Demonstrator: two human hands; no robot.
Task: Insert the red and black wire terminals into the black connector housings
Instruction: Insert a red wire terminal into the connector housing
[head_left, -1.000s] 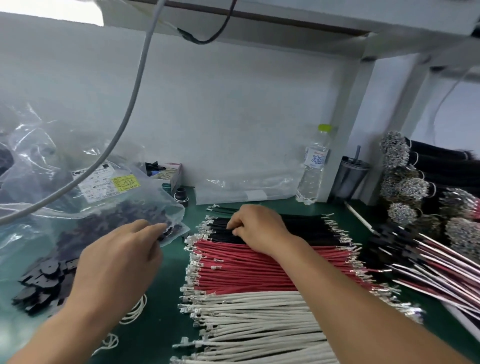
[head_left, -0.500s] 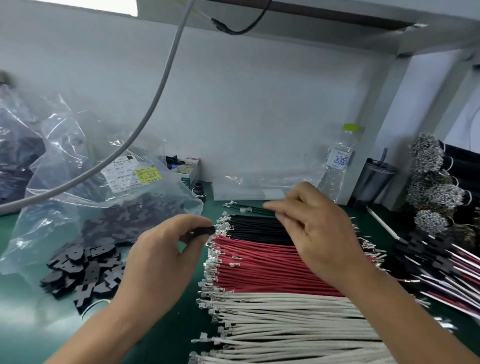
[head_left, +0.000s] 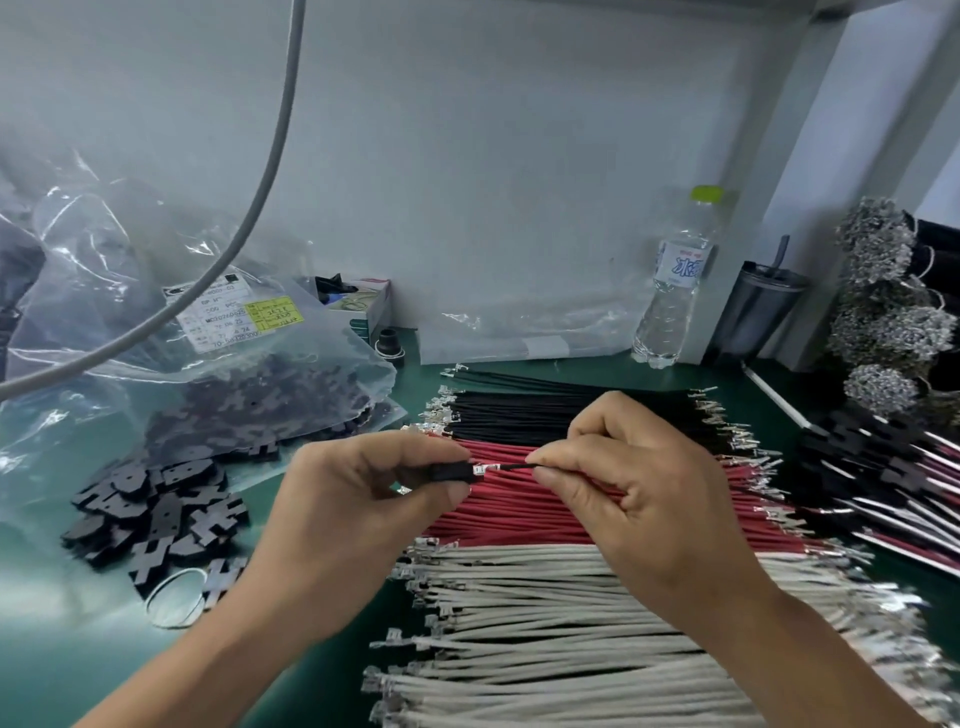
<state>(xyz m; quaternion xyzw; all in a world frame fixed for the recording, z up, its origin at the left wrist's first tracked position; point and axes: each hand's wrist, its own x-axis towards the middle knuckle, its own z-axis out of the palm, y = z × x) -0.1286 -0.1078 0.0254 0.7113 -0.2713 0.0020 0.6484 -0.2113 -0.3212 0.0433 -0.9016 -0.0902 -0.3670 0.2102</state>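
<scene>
My left hand (head_left: 358, 499) pinches a small black connector housing (head_left: 449, 472) between thumb and forefinger. My right hand (head_left: 628, 493) pinches a black wire (head_left: 511, 467) close to its metal terminal (head_left: 480, 469), whose tip sits at the housing's opening. Both hands hover above the rows of wires on the green mat: black wires (head_left: 519, 410) at the back, red wires (head_left: 509, 512) in the middle, white wires (head_left: 545, 613) in front. Loose black housings (head_left: 156, 514) lie in a pile at the left.
A clear plastic bag of housings (head_left: 249, 395) lies at the left, with a grey cable (head_left: 260, 192) hanging across it. A water bottle (head_left: 675, 291) and a dark tumbler (head_left: 756, 312) stand by the back wall. Finished harnesses (head_left: 893, 467) and wire bundles (head_left: 883, 312) fill the right side.
My right hand lifted a black wire from the pile and brought its terminal to the housing. My left hand carried the housing from the bag toward the centre.
</scene>
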